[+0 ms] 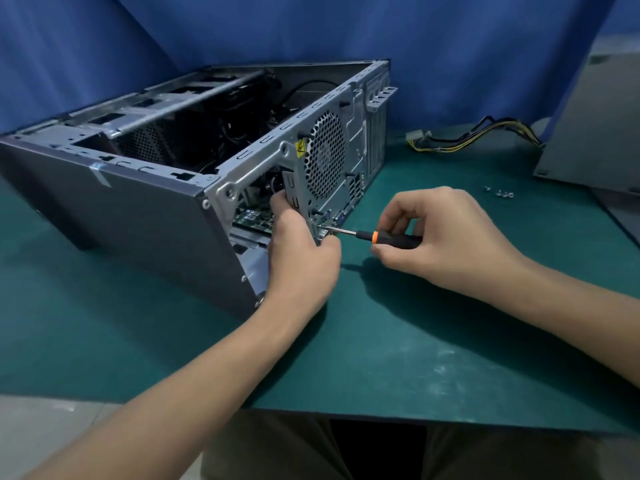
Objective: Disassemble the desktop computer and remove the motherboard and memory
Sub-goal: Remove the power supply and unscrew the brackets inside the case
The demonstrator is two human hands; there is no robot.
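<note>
A grey desktop computer case (145,202) lies on its side on the green table, its open side up and its rear panel facing me. Through the empty power-supply opening shows a bit of the green motherboard (252,218). My left hand (301,251) grips the lower edge of the rear panel, fingers reaching into that opening. My right hand (446,237) holds a black screwdriver with an orange collar (381,236). Its tip touches the rear panel near the ports, close to my left thumb. No memory sticks can be made out.
A power supply (588,126) with yellow and black cables (478,136) sits at the table's right. Several loose screws (500,192) lie in front of it. The table's (398,358) near edge runs just below my forearms. A blue curtain hangs behind.
</note>
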